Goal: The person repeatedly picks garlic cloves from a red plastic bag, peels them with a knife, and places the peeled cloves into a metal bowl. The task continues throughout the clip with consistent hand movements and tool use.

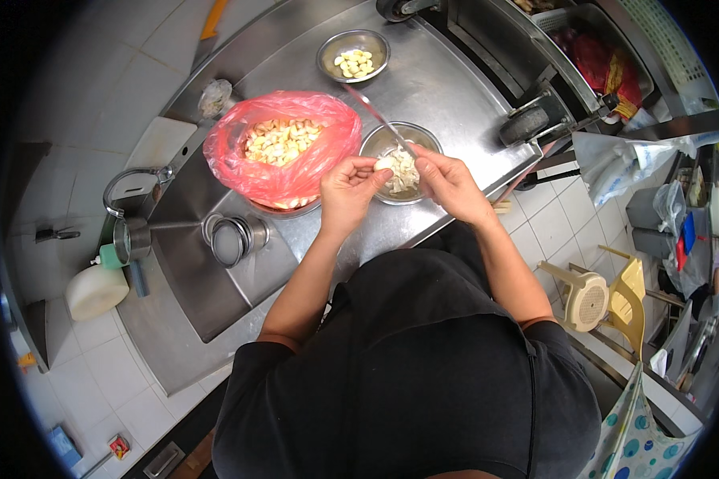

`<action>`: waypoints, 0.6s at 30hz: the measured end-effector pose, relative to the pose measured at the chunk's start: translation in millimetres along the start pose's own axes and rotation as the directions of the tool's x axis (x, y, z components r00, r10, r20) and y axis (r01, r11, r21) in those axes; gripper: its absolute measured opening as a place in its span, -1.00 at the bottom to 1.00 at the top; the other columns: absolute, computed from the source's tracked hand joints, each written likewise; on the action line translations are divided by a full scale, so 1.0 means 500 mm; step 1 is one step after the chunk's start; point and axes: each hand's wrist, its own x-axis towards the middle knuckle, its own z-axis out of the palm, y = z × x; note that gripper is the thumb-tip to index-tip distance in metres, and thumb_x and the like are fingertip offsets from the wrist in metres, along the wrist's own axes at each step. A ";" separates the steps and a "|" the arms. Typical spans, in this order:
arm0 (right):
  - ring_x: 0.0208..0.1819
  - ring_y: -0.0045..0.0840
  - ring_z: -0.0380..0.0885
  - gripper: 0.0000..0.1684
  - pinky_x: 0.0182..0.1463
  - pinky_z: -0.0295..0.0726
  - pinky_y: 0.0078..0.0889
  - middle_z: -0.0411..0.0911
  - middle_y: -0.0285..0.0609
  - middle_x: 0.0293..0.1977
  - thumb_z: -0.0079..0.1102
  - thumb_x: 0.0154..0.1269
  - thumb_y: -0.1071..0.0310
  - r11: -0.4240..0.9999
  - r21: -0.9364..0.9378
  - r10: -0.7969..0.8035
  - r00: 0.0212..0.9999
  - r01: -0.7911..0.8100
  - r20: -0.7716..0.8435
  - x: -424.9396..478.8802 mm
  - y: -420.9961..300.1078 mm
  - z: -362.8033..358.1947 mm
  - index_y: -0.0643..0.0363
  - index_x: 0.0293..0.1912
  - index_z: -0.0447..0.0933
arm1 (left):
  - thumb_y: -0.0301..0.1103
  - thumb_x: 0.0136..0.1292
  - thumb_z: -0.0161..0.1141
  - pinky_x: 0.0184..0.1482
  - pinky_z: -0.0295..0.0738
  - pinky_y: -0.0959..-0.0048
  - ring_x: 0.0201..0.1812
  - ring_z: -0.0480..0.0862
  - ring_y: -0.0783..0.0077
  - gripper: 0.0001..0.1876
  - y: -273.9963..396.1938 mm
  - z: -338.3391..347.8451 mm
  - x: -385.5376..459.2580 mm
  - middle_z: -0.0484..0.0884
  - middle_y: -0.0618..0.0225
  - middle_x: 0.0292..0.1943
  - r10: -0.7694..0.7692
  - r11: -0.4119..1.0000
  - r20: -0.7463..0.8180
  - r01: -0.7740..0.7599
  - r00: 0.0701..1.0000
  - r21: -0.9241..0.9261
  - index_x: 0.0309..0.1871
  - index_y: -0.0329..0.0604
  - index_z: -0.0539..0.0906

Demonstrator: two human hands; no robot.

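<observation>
Between its thumb and fingers, my left hand (353,182) pinches a pale garlic clove (386,163). My right hand (449,179) grips a knife (378,115), its blade pointing up and left. Both hands are over a steel bowl (432,139) that holds pale peelings (404,173). Left of it, an open pink plastic bag (335,120) full of garlic cloves (281,141) rests in a round container whose rim shows below. Farther back, another steel bowl (384,54) contains peeled cloves (355,63).
The work surface is a stainless steel counter (443,78). At left is a sink (198,287) with steel cups (230,239) at its edge and a curved faucet (126,173). Wheeled metal equipment (524,123) stands at back right; a plastic stool (586,301) is on the floor at right.
</observation>
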 end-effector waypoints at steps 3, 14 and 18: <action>-0.49 -0.83 0.27 -0.49 -0.41 0.32 -0.68 0.34 -0.48 -0.53 -0.03 0.53 0.12 0.999 0.034 0.005 0.997 -0.002 -0.080 0.006 0.000 -0.005 0.21 0.30 0.40 | -0.54 0.26 0.29 -0.15 0.65 0.53 -0.22 0.70 0.51 -0.75 -0.001 0.000 0.003 0.70 0.14 -0.17 -0.115 0.983 -0.014 0.111 0.993 -0.146 -0.01 -0.37 0.57; -0.53 -0.81 0.24 -0.46 -0.48 0.25 -0.69 0.30 -0.48 -0.57 -0.06 0.54 0.10 0.989 0.133 0.049 0.996 -0.059 0.073 -0.003 -0.005 0.038 0.17 0.35 0.33 | -0.31 0.46 0.07 -0.08 0.66 0.45 -0.08 0.70 0.41 -0.60 0.009 0.024 -0.005 0.66 0.23 0.01 -0.272 0.941 0.113 0.289 0.956 -0.179 0.27 -0.33 0.45; -0.52 -0.81 0.23 -0.46 -0.47 0.24 -0.71 0.29 -0.49 -0.57 -0.10 0.55 0.08 0.989 0.123 0.062 0.989 -0.079 0.134 0.000 -0.006 0.028 0.12 0.37 0.32 | -0.33 0.48 0.04 -0.02 0.65 0.41 -0.01 0.68 0.38 -0.61 0.031 0.023 -0.005 0.63 0.24 0.05 -0.248 0.912 0.243 0.310 0.938 -0.268 0.28 -0.32 0.44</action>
